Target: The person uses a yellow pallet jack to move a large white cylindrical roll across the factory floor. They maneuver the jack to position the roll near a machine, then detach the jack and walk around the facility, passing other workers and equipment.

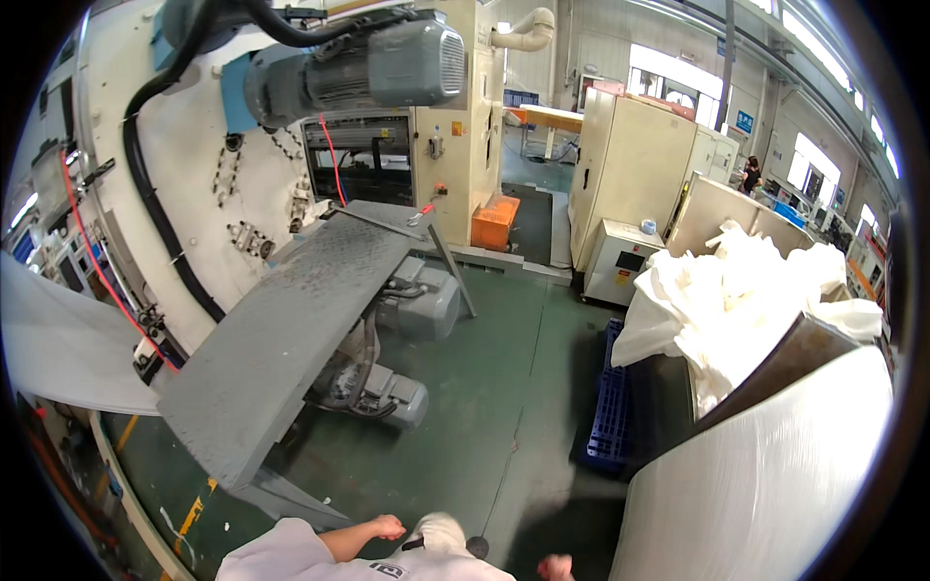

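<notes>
My left hand [388, 528] hangs in front of my body with its fingers loosely curled and nothing seen in them. It is nearest to the front end of a long grey metal platform [281, 300], but apart from it. At the lower edge, my right hand [555, 567] shows only in part. Its fingers look curled in, and no object shows in them. To its right stands a large roll of whitish film [765, 474], which the hand does not touch. A white shoe or trouser leg [441, 531] shows between my hands on the green floor.
Grey motors [421, 300] sit under the platform, beside a tall machine with another large motor [387, 68]. A dark blue pallet [608, 407] and a heap of white film [736, 290] lie to the right. Cream cabinets [630, 155] and an orange box [495, 222] stand farther back. A person [752, 174] is far off.
</notes>
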`<action>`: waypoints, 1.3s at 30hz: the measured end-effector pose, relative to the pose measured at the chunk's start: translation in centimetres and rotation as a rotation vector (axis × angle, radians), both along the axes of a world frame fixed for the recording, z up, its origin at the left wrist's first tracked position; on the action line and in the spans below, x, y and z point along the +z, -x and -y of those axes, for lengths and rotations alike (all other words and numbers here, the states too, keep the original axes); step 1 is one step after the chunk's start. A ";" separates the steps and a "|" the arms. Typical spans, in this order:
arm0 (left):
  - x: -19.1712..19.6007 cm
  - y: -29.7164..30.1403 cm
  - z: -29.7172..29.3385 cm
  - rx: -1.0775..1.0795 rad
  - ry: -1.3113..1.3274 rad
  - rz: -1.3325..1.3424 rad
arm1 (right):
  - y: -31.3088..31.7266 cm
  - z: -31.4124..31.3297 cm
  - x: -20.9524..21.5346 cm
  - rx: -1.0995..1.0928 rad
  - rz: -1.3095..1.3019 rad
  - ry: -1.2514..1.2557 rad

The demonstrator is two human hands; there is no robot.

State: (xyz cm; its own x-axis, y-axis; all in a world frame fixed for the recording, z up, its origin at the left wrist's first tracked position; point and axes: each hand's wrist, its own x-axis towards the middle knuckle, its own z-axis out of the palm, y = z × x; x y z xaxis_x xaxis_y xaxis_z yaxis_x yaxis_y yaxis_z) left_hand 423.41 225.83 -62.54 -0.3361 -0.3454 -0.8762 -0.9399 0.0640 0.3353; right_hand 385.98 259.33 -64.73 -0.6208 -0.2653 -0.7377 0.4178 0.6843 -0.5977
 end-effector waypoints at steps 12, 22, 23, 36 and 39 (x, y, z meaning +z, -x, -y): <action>-6.8 24.5 24.9 -0.147 -0.119 -0.044 | 39.1 39.5 1.9 0.599 -0.330 0.123; 5.7 67.2 58.1 0.114 0.249 -0.574 | 52.1 46.6 -1.3 0.155 0.312 -0.278; 5.8 69.4 61.5 0.146 0.262 -0.607 | 54.1 50.0 -1.6 0.175 0.309 -0.272; -5.4 72.9 79.8 0.624 -0.378 -0.083 | 92.6 113.1 1.0 0.434 0.026 0.053; -6.9 74.8 83.3 0.758 -0.638 -0.275 | 97.0 128.4 0.3 0.463 -0.007 0.226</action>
State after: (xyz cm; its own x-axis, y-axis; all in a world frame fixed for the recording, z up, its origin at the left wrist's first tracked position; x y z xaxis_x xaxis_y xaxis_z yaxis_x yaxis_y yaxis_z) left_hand 348.57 142.52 -69.46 -0.4403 -0.0480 -0.8966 -0.5444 -0.7798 0.3091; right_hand 289.01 130.94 -64.41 -0.4052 -0.6659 -0.6264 0.0975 0.6497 -0.7539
